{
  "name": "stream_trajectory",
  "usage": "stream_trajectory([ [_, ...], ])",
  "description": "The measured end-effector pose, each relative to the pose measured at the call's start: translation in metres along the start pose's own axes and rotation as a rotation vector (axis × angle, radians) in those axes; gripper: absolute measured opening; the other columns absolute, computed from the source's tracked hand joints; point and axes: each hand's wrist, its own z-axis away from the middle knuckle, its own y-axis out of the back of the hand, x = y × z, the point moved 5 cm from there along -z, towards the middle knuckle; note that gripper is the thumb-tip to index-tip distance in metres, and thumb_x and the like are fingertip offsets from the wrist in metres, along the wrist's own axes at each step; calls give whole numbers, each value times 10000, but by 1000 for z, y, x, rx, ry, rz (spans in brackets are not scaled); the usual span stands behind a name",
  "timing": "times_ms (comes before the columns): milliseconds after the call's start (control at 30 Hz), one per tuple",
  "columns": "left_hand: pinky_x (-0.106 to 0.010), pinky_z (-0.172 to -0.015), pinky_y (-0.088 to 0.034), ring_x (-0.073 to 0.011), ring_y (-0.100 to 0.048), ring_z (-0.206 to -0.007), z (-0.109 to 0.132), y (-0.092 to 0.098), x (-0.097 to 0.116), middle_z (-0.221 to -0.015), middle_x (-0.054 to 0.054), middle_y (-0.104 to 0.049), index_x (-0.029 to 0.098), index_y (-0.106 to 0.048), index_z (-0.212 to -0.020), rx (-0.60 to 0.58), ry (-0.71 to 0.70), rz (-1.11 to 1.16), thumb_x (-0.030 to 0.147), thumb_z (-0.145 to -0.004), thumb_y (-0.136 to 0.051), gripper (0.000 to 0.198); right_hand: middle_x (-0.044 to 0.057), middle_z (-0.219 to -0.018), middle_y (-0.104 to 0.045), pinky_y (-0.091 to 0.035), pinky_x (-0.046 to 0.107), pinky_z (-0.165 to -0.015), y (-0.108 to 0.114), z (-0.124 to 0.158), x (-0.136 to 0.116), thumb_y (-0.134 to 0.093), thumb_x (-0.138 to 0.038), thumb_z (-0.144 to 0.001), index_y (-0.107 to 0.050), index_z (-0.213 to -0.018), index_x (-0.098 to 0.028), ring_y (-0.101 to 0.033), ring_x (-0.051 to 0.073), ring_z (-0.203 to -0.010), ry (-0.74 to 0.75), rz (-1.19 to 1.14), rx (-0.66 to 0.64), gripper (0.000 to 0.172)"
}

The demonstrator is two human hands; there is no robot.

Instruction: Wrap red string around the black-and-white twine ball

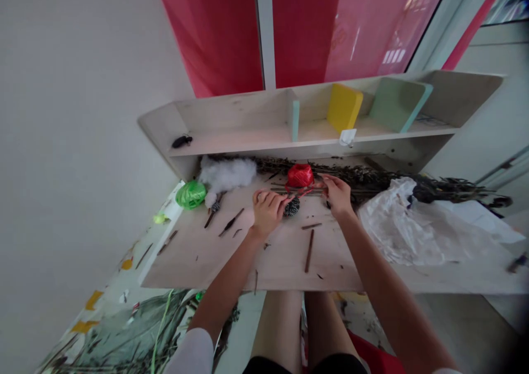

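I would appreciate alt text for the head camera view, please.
Two hands work over a wooden desk: the left hand touches a striped bundle, the right hand holds red string from a red ball. Dry twigs, white stuffing, green twine and a plastic bag lie nearby.

I am working with my left hand (268, 211) and right hand (336, 195) close together, a striped bundle (291, 206) sitting between them, the red twine ball (300, 175) blocking my way forward, the white plastic bag (413, 225) standing beyond my right hand, and only loose twigs (309, 250) lying on the board (185, 264) toward me
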Motion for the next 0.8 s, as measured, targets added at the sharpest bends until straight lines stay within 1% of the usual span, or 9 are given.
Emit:
stream_trajectory([
  [67, -349, -835, -352, -167, -539, -771, 2, 3, -10, -751, -4, -673, 216, -621, -822, 51, 103, 7, 300, -860, -575, 103, -15, -568, -626, -311, 199, -395, -6, -1, -3, -681, -321, -621, -676, -822, -152, -415, 50, -389, 28, 13, -136, 263],
  [133, -344, -813, -358, -166, -537, -762, 3, 5, -17, -745, -4, -668, 214, -613, -814, 87, 170, 23, 284, -872, -556, 108, 2, -635, -660, -344, 200, -424, -8, 3, 1, -667, -325, -627, -683, -841, -158, -429, 50, -414, 23, -27, -200, 272],
  [267, -347, -810, -362, -164, -544, -756, 4, 5, -18, -737, -6, -663, 211, -602, -797, 87, 180, 29, 287, -879, -543, 126, 0, -616, -643, -358, 197, -446, -4, 13, 10, -615, -368, -672, -662, -784, -172, -457, 68, -458, -60, -110, -190, 230],
  [367, -350, -803, -368, -163, -548, -748, 6, 5, -18, -729, -9, -658, 207, -586, -776, 98, 193, 29, 284, -882, -536, 141, 6, -619, -637, -384, 211, -461, 2, 13, 9, -510, -434, -723, -639, -768, -199, -491, 97, -495, -161, -201, -170, 272],
  [433, -353, -801, -371, -165, -550, -747, 7, 5, -18, -715, -8, -650, 206, -578, -773, 110, 189, 37, 280, -879, -540, 135, -8, -621, -625, -383, 210, -463, 7, 11, 6, -497, -433, -718, -632, -770, -211, -474, 90, -483, -182, -222, -136, 266],
  [500, -356, -804, -373, -163, -550, -744, 9, 3, -16, -713, -5, -649, 208, -580, -785, 105, 164, 52, 276, -871, -554, 112, -22, -640, -621, -380, 207, -467, 8, 11, 4, -552, -397, -682, -637, -783, -210, -447, 74, -466, -157, -179, -142, 228],
  [600, -353, -810, -373, -156, -543, -733, 10, 1, -10, -716, 3, -652, 211, -586, -798, 86, 121, 65, 277, -855, -582, 87, -4, -765, -663, -401, 215, -494, -3, 20, 5, -633, -331, -631, -665, -848, -203, -459, 68, -500, -94, -73, -285, 254],
  [700, -351, -817, -374, -152, -537, -728, 10, -1, -6, -720, 5, -654, 212, -593, -805, 69, 91, 62, 267, -844, -598, 68, 49, -884, -688, -399, 232, -480, -17, 34, 11, -629, -332, -648, -688, -889, -188, -495, 89, -544, -83, 13, -459, 287],
  [800, -351, -824, -380, -150, -536, -727, 10, -1, -5, -719, 7, -655, 210, -593, -815, 75, 73, 68, 259, -832, -615, 56, 73, -889, -694, -386, 238, -448, -22, 40, 15, -610, -346, -670, -707, -858, -173, -487, 95, -534, -70, 75, -519, 274],
])
